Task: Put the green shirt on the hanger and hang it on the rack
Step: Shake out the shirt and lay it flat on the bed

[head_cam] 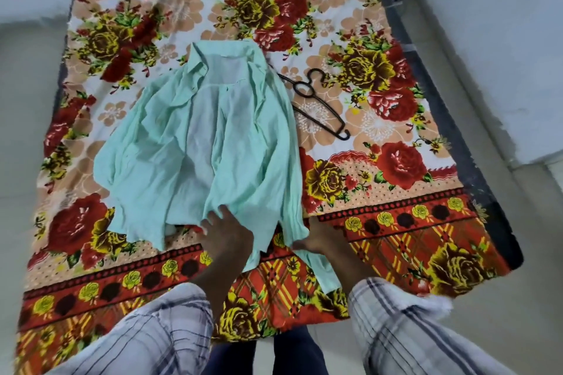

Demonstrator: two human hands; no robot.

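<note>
Green shirt [195, 137]: pale mint, plain, paler and near white down the centre panel. Hanger [307, 94]: black. Bedspread [396, 161]: white ground, large red roses, olive-yellow roses with dark brown shading, peach blossoms outlined in white, small green leaves. Near border of it: a red band with yellow roses and dark brown spots, then orange-red with a yellow and dark lattice check. Sleeves [146, 329]: whitish-lilac, thin dark grey-blue plaid lines. Trousers [292, 353]: dark navy. Mattress edge [451, 119], right: dark slate grey. Floor [502, 70]: pale grey.
</note>
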